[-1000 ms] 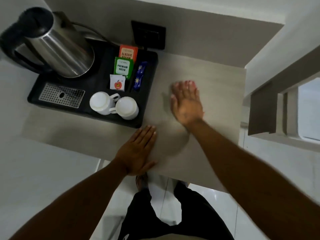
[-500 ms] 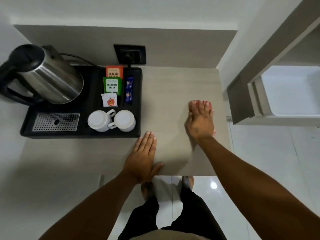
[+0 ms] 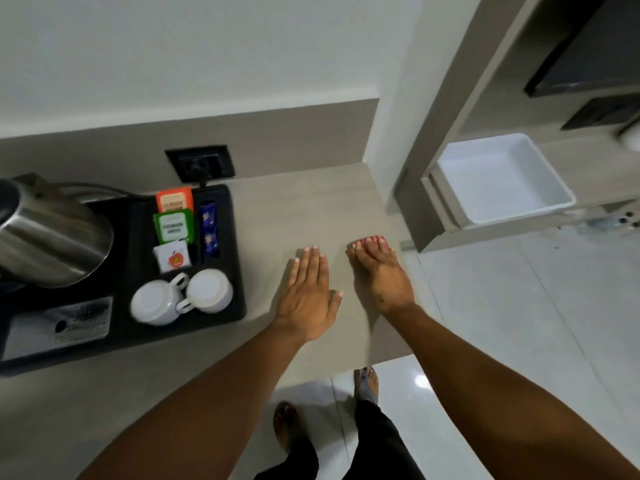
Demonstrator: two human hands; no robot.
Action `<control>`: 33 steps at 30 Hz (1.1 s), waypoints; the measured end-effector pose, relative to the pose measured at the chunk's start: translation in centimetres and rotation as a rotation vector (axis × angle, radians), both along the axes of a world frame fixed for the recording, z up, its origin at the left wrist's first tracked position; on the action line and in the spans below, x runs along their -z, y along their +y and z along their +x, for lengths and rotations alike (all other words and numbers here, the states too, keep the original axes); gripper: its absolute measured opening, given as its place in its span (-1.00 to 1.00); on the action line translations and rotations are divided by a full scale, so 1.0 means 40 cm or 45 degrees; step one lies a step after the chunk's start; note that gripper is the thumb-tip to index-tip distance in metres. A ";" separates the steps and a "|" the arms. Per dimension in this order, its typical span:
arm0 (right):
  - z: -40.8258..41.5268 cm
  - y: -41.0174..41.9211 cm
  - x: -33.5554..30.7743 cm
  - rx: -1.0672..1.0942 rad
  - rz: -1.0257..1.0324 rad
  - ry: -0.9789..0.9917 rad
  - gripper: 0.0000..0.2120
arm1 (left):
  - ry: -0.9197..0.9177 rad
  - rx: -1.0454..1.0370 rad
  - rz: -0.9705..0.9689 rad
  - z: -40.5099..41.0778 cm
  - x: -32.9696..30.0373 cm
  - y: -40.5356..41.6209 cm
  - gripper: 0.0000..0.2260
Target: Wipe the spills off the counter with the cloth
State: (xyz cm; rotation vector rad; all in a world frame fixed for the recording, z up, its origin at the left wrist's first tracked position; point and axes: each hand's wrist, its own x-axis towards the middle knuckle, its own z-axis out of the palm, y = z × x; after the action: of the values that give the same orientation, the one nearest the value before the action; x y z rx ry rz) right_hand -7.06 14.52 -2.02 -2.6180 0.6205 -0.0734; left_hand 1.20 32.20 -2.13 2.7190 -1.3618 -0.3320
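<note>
The bench [image 3: 311,209] is showing a pale, matte, wood-grain surface with a straight front edge; the left hand [image 3: 306,296] is lying flat on it, palm down, fingers extended and together, gripping nothing; the right hand [image 3: 382,271] is pressing down just beside it, near the bench's right edge, fingers spread flat over a pinkish-red cloth [image 3: 367,242] that is peeking out only at the fingertips (most of it is hidden under the palm); the two hands are sitting apart, not touching.

To the left, a black rectangular tray [image 3: 239,271] with rounded corners is taking up much of the bench; a shiny, brushed-metal kettle [image 3: 48,244] is standing on its rear left part; a perforated metal drip grate [image 3: 59,327] is lying at its front left; two white ceramic cups [image 3: 180,296] are sitting upside down, side by side, handles meeting; behind them, slots are holding an orange sachet [image 3: 174,199], a green sachet [image 3: 173,226], a white sachet with a red apple [image 3: 172,257] and a blue stick packet [image 3: 209,230].

A black wall socket [image 3: 201,163] is sitting on the grey backsplash behind the tray, with a plug in it; to the right, beyond a white partition, a white, square, smooth plastic tub [image 3: 502,178] is resting in an open drawer; glossy white tiles are covering the floor [image 3: 519,306].
</note>
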 end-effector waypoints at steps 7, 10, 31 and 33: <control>-0.014 -0.336 -0.117 0.352 -0.122 -0.128 -0.42 | -0.043 0.178 -0.129 -0.005 -0.080 -0.390 -0.30; -0.025 -0.506 -0.122 0.423 -0.193 -0.059 -0.49 | -0.011 0.197 -0.171 -0.014 -0.088 -0.569 -0.30; 0.117 -0.842 0.083 0.328 -0.039 0.179 -0.50 | 0.027 0.118 -0.027 0.057 0.045 -0.930 -0.32; 0.122 -0.844 0.061 0.295 -0.125 0.106 -0.54 | 0.055 0.115 -0.079 0.065 0.029 -0.910 -0.33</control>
State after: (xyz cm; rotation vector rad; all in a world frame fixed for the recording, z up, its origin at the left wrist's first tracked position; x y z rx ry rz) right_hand -2.17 -19.23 -4.47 -2.6416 0.9703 -0.0682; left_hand 3.79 -4.22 -3.28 2.5906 -1.4610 -0.3472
